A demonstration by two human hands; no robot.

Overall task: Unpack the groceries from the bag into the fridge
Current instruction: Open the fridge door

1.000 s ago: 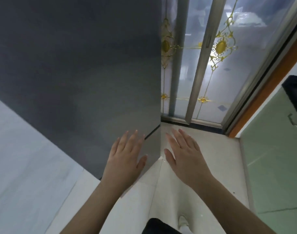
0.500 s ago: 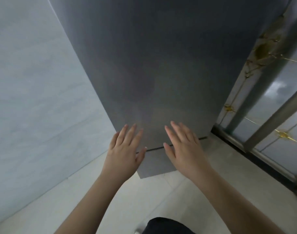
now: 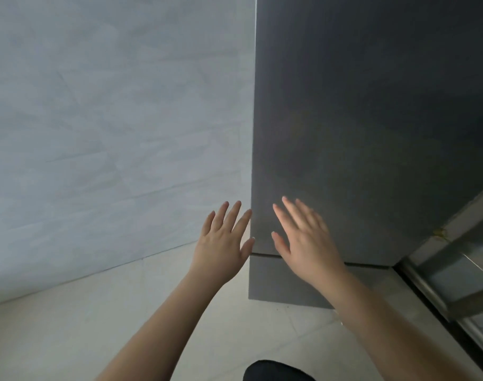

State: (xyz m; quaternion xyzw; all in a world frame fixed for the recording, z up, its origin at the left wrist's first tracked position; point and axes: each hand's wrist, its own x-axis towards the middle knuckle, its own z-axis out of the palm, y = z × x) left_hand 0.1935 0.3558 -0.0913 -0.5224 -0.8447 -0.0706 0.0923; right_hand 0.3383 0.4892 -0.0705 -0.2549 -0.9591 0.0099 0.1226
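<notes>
A pale marbled wall (image 3: 111, 119) fills the left side of the scene and meets a light tiled floor (image 3: 83, 325) along a slanting line. Near the middle, the left hand (image 3: 221, 248) is raised with its back to the camera, fingers straight and slightly spread, holding nothing; its index fingertip and thumb lie right at the left edge of the fridge (image 3: 372, 133), though whether they touch that edge is hard to tell from this angle. Just to its right, the right hand (image 3: 306, 248) is likewise flat and spread with nothing in it, held in front of the lower part of the fridge's upper door; its fingers are a little blurred. The fridge is a tall dark grey cabinet taking up the right half of the view, its doors closed, with a thin horizontal seam (image 3: 366, 266) crossing it just behind the right wrist. At the far right edge stands a metal-framed sliding door (image 3: 454, 270). A dark rounded shape (image 3: 276, 371) sits at the bottom edge.
</notes>
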